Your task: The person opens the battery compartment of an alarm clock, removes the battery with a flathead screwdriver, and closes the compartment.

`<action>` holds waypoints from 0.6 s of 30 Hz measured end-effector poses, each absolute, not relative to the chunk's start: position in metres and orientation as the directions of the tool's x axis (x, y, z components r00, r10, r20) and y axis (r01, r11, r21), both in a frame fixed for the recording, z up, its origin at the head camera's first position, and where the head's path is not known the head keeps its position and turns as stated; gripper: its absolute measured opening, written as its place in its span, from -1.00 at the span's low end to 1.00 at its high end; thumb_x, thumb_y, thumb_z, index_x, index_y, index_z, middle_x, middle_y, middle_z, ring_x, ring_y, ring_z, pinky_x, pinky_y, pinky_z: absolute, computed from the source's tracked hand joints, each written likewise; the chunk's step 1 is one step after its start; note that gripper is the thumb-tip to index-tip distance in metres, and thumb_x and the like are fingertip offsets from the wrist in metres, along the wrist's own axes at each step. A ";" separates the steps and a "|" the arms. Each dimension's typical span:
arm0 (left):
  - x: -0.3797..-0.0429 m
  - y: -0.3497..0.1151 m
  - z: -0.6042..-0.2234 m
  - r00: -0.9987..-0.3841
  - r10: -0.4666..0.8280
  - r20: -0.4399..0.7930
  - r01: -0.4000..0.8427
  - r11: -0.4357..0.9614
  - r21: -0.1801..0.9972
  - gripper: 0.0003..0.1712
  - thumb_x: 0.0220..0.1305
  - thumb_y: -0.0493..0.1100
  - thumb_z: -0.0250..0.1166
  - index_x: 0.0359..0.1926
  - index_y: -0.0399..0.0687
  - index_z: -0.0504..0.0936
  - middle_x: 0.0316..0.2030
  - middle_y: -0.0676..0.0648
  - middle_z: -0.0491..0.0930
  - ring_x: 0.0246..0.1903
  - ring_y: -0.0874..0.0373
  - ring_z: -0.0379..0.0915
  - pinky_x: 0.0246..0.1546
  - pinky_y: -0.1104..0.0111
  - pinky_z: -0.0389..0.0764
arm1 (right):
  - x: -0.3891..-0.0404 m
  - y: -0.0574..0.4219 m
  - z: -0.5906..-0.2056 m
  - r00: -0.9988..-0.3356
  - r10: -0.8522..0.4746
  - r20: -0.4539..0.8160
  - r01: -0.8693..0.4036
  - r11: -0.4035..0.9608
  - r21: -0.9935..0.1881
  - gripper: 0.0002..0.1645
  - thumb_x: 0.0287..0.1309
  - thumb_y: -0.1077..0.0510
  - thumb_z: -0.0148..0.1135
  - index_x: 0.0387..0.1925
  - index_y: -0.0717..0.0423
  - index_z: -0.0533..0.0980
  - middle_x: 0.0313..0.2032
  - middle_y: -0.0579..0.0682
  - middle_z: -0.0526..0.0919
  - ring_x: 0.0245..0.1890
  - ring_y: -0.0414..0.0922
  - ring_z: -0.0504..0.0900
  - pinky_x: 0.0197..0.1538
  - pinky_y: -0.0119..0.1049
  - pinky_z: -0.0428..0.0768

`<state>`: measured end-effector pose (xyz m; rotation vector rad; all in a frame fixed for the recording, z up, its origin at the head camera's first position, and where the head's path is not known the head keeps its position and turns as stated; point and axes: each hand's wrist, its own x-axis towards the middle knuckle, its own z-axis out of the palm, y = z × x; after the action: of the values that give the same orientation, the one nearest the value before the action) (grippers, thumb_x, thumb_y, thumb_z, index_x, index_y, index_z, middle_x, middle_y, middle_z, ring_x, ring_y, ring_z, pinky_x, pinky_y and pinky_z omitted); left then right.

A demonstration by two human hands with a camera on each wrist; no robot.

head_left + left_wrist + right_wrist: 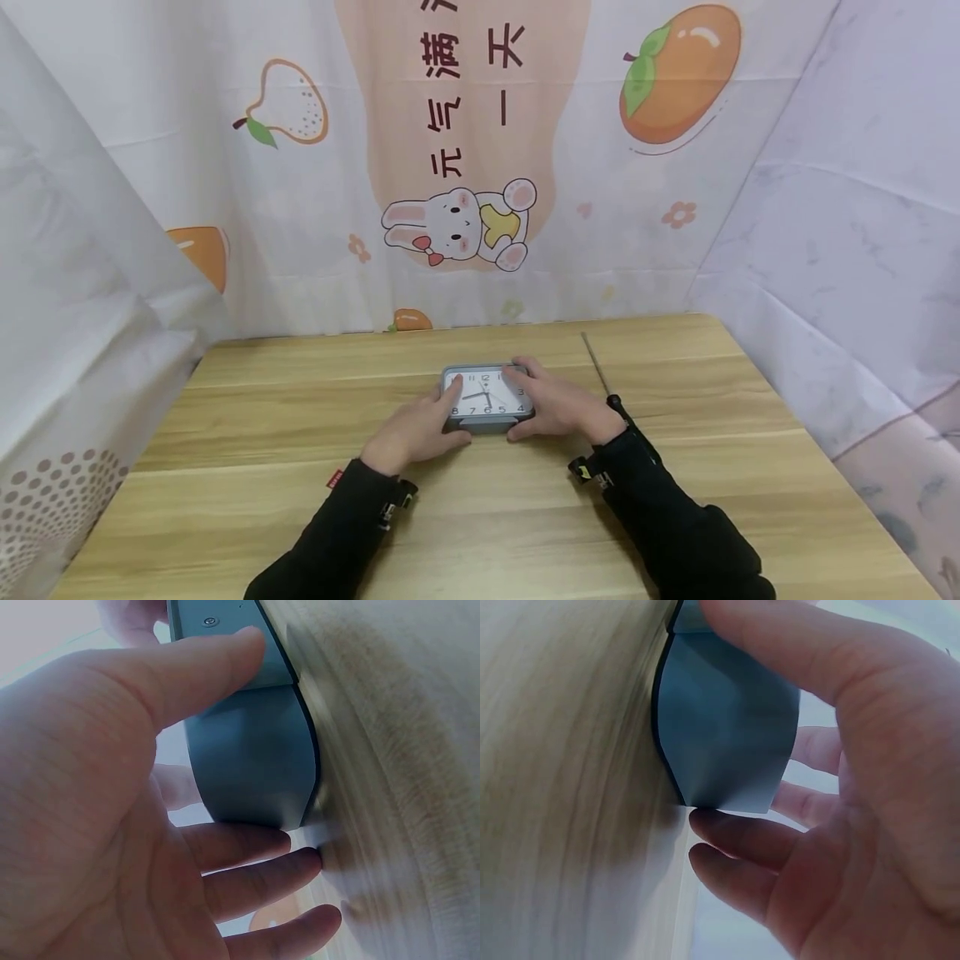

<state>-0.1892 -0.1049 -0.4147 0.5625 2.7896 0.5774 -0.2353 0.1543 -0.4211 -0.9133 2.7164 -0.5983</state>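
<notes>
A grey rectangular clock (pixel 486 396) with a white dial lies face up at the middle of the wooden table. My left hand (pixel 416 429) grips its left end, with the thumb on the near side and an index finger over the dial's edge. From the other end my right hand (pixel 561 406) holds it, fingers over the right part of the dial and some numerals covered. The left wrist view shows the left thumb pressed to the clock's grey casing (pixel 251 757), other fingers at its far side. In the right wrist view the casing (pixel 724 724) sits between thumb and fingers.
A screwdriver (pixel 596 364) lies right of the clock, its shaft toward the back and its black handle partly hidden by the right sleeve (pixel 637 475). The wooden table (pixel 262 417) ends at a printed curtain (pixel 300 208) behind, with white cloth on both sides.
</notes>
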 end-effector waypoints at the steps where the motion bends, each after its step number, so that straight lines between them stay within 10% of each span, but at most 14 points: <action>1: -0.189 -0.105 -0.414 -0.898 0.415 -0.146 0.322 0.845 0.426 0.05 0.36 0.15 0.34 0.63 -0.05 -0.04 0.49 -0.41 0.09 0.41 -0.24 0.19 0.33 -0.04 0.32 | -0.236 0.154 -0.421 -0.782 -0.619 -0.065 -0.534 0.721 -0.442 0.25 0.03 -0.20 0.57 0.58 0.10 0.09 0.53 0.20 0.04 0.26 0.13 0.45 0.21 0.00 0.47; 18: -0.189 -0.107 -0.412 -0.894 0.429 -0.132 0.331 0.829 0.451 0.02 0.36 0.09 0.36 0.62 -0.08 0.01 0.48 -0.41 0.13 0.39 -0.25 0.24 0.32 -0.04 0.33 | -0.236 0.156 -0.421 -0.789 -0.614 -0.025 -0.551 0.725 -0.413 0.21 -0.05 -0.21 0.60 0.53 0.09 0.22 0.48 0.20 0.15 0.19 0.13 0.50 0.16 0.00 0.50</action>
<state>-0.1889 -0.1071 -0.4124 0.5867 2.7831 0.6264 -0.2359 0.1556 -0.4211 -0.9420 2.7675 -0.5858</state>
